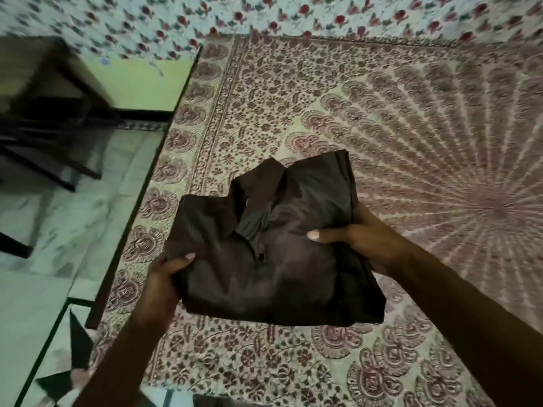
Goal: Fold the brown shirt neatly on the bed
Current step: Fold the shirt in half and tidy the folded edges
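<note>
The brown shirt (273, 259) is folded into a compact rectangle, collar and button placket facing up. It is held just above the bed (411, 127), which is covered in a patterned maroon and cream spread. My left hand (163, 284) grips the shirt's left edge, thumb on top. My right hand (364, 239) grips the right edge, thumb pressed on the front and fingers hidden beneath the cloth.
The bed's dark left edge (152, 177) runs diagonally, with tiled floor (58, 230) beyond it. A dark wooden piece of furniture (44, 113) stands at the upper left. A floral cloth (264, 16) lies along the far side.
</note>
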A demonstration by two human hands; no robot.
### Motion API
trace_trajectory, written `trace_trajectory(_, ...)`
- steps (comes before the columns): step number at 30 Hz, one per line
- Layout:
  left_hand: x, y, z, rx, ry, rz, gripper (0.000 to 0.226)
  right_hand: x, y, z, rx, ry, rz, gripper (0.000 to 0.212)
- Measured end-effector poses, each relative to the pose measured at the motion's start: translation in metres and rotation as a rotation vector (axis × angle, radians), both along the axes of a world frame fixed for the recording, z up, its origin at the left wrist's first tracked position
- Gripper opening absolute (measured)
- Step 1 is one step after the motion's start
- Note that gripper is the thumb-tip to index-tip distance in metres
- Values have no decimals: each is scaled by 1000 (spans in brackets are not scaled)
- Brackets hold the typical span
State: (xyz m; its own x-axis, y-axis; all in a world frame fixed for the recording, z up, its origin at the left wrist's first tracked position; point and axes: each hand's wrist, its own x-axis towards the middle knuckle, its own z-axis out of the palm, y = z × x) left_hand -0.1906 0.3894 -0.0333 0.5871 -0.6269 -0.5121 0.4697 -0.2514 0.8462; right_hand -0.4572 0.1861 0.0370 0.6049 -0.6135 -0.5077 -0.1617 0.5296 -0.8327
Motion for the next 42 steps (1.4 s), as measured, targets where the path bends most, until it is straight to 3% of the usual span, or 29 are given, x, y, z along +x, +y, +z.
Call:
trace_trajectory(3,51,36,-17,90,-162,-54,36,39,33,-30,59,-1,-44,48)
trace_trajectory(8,122,76,-36,187,-501,-318,43,96,88,-79,163,30,-144,55)
trace_trajectory(10,146,89,-45,287,-616,-416,55,113,107,-96,181,72,-188,52)
trace_trajectory(14,171,112,-72,498,-646,-523,81,127,141,-129,171,190,-164,40)
trace_trajectory(15,172,117,-76,534,-642,-538,82,127,152,-135,153,231,-187,44)
trace_trajectory(18,168,131,-76,573,-595,-497,80,116,181,-152,94,354,-323,92)
trace_trajectory(19,167,138,-74,567,-579,-494,81,112,189,-153,60,393,-349,99)
trace_trajectory(22,160,160,-67,618,-535,-587,87,98,213,-138,24,486,-275,92)
trace_trajectory(24,154,171,-65,631,-499,-650,93,85,233,-134,24,540,-213,99)
trace_trajectory(27,149,181,-69,652,-533,-676,81,71,252,-142,10,548,-254,104)
trace_trajectory(32,145,184,-72,834,-633,-784,81,66,256,-157,-148,711,-172,102)
trace_trajectory(34,142,182,-63,983,-799,-886,82,72,254,-154,-248,794,-132,82)
trace_trajectory(36,140,176,-53,1026,-986,-803,77,80,250,-151,-446,944,-132,75)
trace_trajectory(39,142,155,-51,688,-1240,-712,77,99,239,-150,-879,1012,-106,65)
trace_trajectory(42,147,123,-69,448,-1265,-982,92,127,219,-160,-1098,879,120,64)
